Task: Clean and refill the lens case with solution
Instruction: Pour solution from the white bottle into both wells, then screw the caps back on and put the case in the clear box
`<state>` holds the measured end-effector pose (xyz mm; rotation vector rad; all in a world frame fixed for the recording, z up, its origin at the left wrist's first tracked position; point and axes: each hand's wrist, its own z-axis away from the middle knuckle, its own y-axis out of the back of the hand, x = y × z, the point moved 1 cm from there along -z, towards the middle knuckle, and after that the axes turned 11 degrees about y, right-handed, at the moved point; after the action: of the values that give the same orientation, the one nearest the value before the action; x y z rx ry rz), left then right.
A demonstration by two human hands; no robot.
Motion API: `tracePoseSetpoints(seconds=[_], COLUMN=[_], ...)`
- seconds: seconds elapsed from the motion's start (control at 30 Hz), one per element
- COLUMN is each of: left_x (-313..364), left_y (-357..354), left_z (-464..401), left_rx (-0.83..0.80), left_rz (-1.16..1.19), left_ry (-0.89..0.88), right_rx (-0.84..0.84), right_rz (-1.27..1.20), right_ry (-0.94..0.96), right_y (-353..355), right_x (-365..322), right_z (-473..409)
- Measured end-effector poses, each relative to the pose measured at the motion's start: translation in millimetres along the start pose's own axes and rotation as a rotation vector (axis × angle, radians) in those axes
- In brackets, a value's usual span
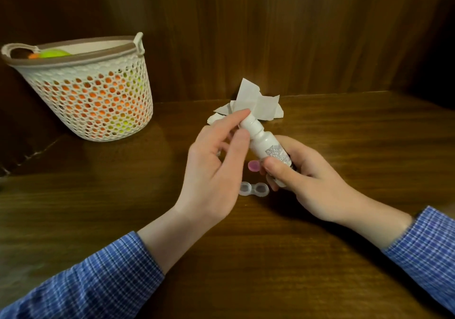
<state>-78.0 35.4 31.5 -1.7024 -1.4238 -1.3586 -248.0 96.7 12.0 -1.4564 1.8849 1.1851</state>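
Head view: I'm gripping the solution bottle [269, 152] in my right hand [305, 181], my left hand [216, 168] pinching its cap [247, 121], the open lens case [253, 189] at frame centre awaiting refilling.

lens case [253, 189] below held bottle [269, 151]

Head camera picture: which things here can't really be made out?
- Solution bottle: label print too small to read; the right hand covers its lower end.
- Bottle cap: the left hand has fingers on it; open or closed, cannot tell.
- Lens case: wells too small to show any liquid.
- Pink lid: partly hidden by the right thumb.
- Basket: orange and green contents seen only through the mesh.
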Motion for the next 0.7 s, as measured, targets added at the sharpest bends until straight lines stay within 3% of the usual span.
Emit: tracePoseSetpoints(seconds=[0.53,0.7], left_x=[-2.7,-19.1], left_y=[2.3,12.4], left_z=[2.0,5.2], left_rx=[-0.101,-0.073], left_rz=[-0.154,-0.202], left_ry=[-0.055,0.102], right_rx=[0.031,0.254], right_rz=[0.083,0.348], right_ry=[-0.031,-0.091], right_y=[4.2,36.8], right_x=[6.9,9.9], right_z=[-5.0,-13.2])
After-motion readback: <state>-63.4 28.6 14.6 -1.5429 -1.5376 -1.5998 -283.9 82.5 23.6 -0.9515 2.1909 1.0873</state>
